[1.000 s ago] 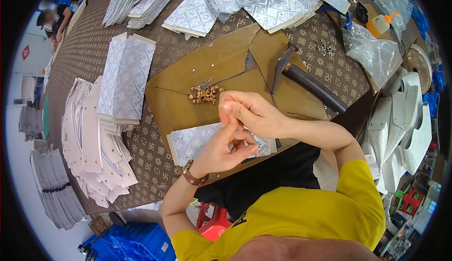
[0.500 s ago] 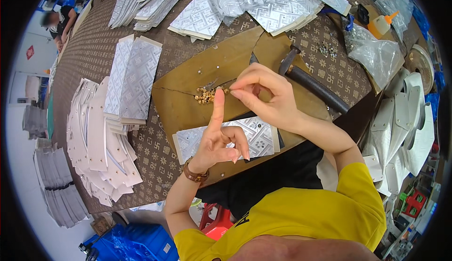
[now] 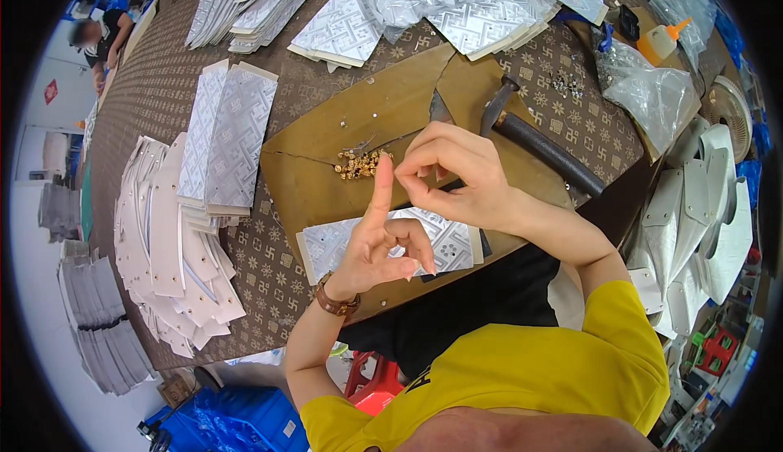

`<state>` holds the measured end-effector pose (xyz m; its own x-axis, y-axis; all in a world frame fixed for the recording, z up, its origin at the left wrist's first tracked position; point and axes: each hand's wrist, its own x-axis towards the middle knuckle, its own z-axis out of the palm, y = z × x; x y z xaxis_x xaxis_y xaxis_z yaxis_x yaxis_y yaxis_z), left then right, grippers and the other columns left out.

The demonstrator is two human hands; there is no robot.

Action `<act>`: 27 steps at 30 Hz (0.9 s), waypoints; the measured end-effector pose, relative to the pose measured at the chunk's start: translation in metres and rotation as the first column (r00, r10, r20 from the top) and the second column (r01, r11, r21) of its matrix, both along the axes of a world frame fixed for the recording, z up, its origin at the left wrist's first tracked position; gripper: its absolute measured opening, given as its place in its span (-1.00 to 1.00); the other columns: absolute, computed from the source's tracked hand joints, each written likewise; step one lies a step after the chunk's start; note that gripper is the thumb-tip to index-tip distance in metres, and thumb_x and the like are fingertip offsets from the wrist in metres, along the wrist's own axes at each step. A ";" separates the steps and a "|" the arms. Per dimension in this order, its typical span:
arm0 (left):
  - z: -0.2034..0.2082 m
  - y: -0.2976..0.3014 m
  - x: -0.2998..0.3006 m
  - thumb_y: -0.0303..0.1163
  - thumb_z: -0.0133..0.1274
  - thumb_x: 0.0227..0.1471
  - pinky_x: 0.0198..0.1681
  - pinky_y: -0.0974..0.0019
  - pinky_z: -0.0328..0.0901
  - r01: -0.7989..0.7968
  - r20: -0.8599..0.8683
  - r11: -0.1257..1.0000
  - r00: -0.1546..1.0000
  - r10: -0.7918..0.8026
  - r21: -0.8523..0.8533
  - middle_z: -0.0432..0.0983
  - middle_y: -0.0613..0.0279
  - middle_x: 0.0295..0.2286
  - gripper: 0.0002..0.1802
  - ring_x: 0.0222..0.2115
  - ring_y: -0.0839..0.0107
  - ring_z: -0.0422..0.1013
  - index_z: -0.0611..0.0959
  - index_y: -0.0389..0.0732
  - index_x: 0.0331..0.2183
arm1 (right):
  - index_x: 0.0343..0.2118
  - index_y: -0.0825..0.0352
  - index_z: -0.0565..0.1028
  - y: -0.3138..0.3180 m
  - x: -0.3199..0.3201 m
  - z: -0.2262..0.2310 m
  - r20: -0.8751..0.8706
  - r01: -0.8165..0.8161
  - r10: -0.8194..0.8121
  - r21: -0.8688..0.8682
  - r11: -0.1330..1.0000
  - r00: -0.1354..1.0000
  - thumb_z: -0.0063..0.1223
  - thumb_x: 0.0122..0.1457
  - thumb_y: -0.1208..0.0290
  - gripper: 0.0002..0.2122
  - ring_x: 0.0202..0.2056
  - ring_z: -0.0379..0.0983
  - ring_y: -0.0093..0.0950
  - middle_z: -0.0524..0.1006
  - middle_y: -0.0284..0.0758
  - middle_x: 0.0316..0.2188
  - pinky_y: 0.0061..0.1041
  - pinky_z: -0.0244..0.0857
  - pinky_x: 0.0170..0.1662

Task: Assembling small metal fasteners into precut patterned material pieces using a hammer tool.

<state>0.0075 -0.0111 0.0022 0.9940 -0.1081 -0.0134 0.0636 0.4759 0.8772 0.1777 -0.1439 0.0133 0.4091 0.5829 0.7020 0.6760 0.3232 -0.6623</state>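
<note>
My left hand (image 3: pixel 371 252), with a brown-strapped watch (image 3: pixel 336 297) at its wrist, is over a silver patterned panel (image 3: pixel 326 240). Its index finger points up, the other fingers curl, and a gap shows between them and the thumb. Close to that raised fingertip, thumb and index finger of my right hand (image 3: pixel 461 170) are pinched together. Whatever lies in the pinch is too small to name. A heap of small gold-coloured metal pieces (image 3: pixel 355 166) sits on the brown board (image 3: pixel 310 138), just beyond my left fingertip.
A black-handled hammer (image 3: pixel 550 150) lies right of my right hand. Stacked silver panels (image 3: pixel 236 138) and white riveted pieces (image 3: pixel 159 232) are at the left. A clear plastic bag (image 3: pixel 652 93) and an orange-tipped bottle (image 3: pixel 659 44) stand at the far right. Another person (image 3: pixel 110 40) works far left.
My right hand has shifted slightly left and down, its pinched fingertips now lower beside my left index finger. My left hand has hardly moved.
</note>
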 end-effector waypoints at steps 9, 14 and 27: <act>0.000 0.000 0.000 -0.38 0.27 0.13 -0.23 0.40 0.42 -0.034 0.023 0.999 0.999 0.035 -0.029 0.65 0.10 -0.37 0.37 -0.37 0.40 0.59 -0.52 0.18 0.43 | -0.29 0.32 0.63 -0.001 0.000 0.000 -0.004 0.031 -0.031 0.011 0.999 1.000 0.37 0.00 0.69 -0.78 -0.43 0.52 -0.57 0.60 -0.36 -0.35 -0.62 0.31 -0.53; -0.001 -0.004 0.001 -0.43 0.24 0.16 -0.30 0.47 0.38 -0.054 0.055 0.992 0.997 0.047 0.114 0.65 0.14 -0.38 0.34 -0.40 0.49 0.55 -0.51 0.13 0.44 | -0.28 0.33 0.65 0.002 0.002 -0.003 0.048 0.032 -0.035 0.060 0.998 0.998 0.38 -0.01 0.70 -0.77 -0.43 0.53 -0.52 0.60 -0.32 -0.35 -0.58 0.38 -0.50; 0.001 -0.004 0.000 -0.49 0.18 0.16 -0.32 0.48 0.36 -0.107 0.077 0.897 0.994 0.081 0.430 0.62 0.15 -0.42 0.27 -0.39 0.47 0.57 -0.47 -0.06 0.44 | -0.35 0.36 0.60 -0.001 0.004 0.000 0.168 0.048 -0.053 0.035 0.998 0.984 0.40 -0.12 0.69 -0.76 -0.44 0.55 -0.41 0.59 -0.29 -0.38 -0.51 0.41 -0.46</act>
<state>0.0078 -0.0148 0.0034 0.9998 -0.0102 0.0179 -0.0173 0.0504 0.9986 0.1816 -0.1452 0.0134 0.3115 0.5413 0.7810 0.7930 0.3046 -0.5275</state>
